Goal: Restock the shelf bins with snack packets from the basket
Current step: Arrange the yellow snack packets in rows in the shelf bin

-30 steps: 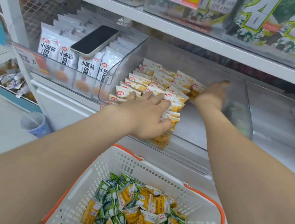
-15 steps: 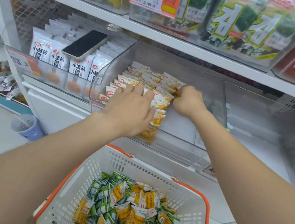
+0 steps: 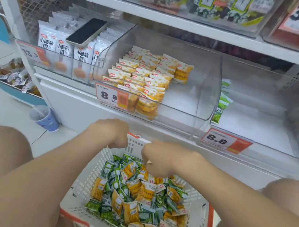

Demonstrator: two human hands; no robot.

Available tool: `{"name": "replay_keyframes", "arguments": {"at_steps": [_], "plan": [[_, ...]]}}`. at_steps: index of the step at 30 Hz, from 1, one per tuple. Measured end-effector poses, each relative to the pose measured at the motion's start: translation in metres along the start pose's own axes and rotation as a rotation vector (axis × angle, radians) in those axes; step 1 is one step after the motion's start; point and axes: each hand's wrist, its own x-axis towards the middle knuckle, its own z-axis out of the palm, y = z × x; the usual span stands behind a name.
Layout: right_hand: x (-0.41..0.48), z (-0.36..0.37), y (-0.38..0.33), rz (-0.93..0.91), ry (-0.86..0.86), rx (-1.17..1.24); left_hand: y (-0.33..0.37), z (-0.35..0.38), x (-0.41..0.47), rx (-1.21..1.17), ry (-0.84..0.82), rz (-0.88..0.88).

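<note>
Snack packets [image 3: 138,198], yellow and green mixed, lie heaped in the white basket [image 3: 85,181] with the orange rim, on the floor between the person's knees. Both hands hang over the far end of the basket, just below the shelf.

The left hand [image 3: 110,133] is over the far rim with its fingers curled under and hidden; I cannot tell whether it holds anything. The right hand [image 3: 165,159] reaches down onto the heap, fingers bent among the topmost packets; whether it has pinched one I cannot tell.

Above, the clear middle bin [image 3: 195,93] holds yellow packets [image 3: 144,76] in upright rows along its left side, behind a price label [image 3: 112,95]. The right-hand bin [image 3: 260,109] has a few green packets [image 3: 223,104] at its left wall. A phone [image 3: 87,32] rests on the white packets [image 3: 64,45] at left. A cup [image 3: 45,118] stands on the floor.
</note>
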Motion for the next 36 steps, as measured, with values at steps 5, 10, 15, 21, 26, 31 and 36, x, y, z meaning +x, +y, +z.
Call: {"name": "replay_keyframes", "arguments": {"at_steps": [5, 10, 15, 21, 26, 31, 36], "plan": [[0.012, 0.026, -0.011, -0.056, -0.143, -0.157, 0.003, 0.070, 0.042, 0.073, -0.178, -0.015], [0.031, 0.035, -0.020, -0.112, -0.125, -0.150, -0.017, 0.160, 0.077, 0.114, -0.322, -0.104], [0.045, 0.040, -0.022, -0.136, -0.134, -0.177, -0.038, 0.229, 0.097, 0.083, -0.348, -0.115], [0.051, 0.040, -0.019, -0.147, -0.135, -0.194, -0.055, 0.283, 0.114, -0.156, -0.267, -0.138], [0.051, 0.039, -0.020, -0.146, -0.132, -0.190, -0.061, 0.288, 0.121, -0.075, -0.162, -0.136], [0.042, 0.030, -0.021, -0.149, -0.107, -0.188, -0.063, 0.260, 0.113, -0.177, -0.069, -0.033], [0.027, 0.010, -0.013, -0.148, -0.019, -0.135, -0.040, 0.186, 0.093, -0.634, -0.032, 0.064]]}}
